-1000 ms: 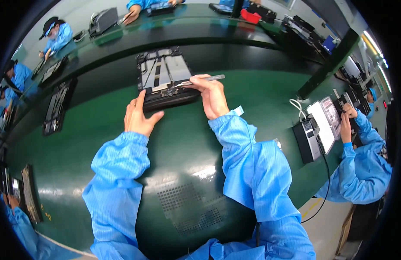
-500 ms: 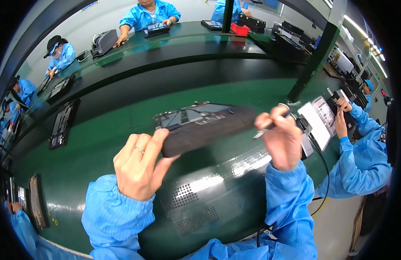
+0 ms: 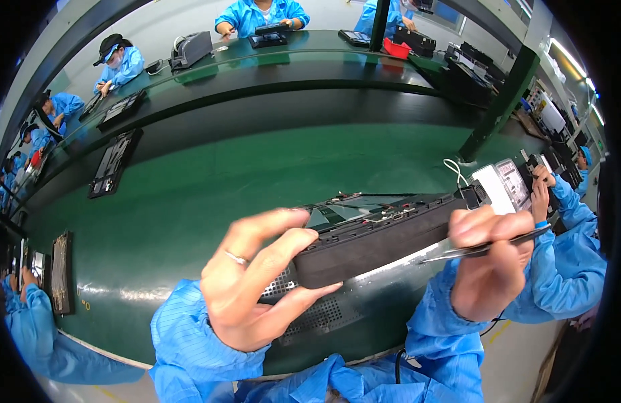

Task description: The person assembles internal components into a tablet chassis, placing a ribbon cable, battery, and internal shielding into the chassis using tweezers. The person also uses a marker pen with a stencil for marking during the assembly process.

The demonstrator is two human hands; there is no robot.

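Observation:
A thick black foam tray (image 3: 374, 252) is lifted in front of me and tilted, its long side facing me. An opened flat electronic device (image 3: 354, 213) lies on top, with circuit parts showing along its edge. My left hand (image 3: 250, 282) clasps the tray's left end, fingers above and thumb below. Close to the right end, my right hand (image 3: 495, 258) is closed around dark tweezers (image 3: 482, 250), their shiny tips pointing left before the tray's side. Motion blurs this hand, and whether it also touches the tray I cannot tell.
Beneath the tray, a perforated clear sheet (image 3: 317, 316) covers the green bench (image 3: 210, 174). Another opened device (image 3: 116, 164) lies at the left. A green post (image 3: 502, 101) rises at the right, near a white cable (image 3: 453, 168). A co-worker's blue sleeve (image 3: 569, 248) is close on my right.
The tray has come nearer and shifted right, with its right end lower. My right hand has moved right and down, and the tweezers now show clearly. The view has also shifted.

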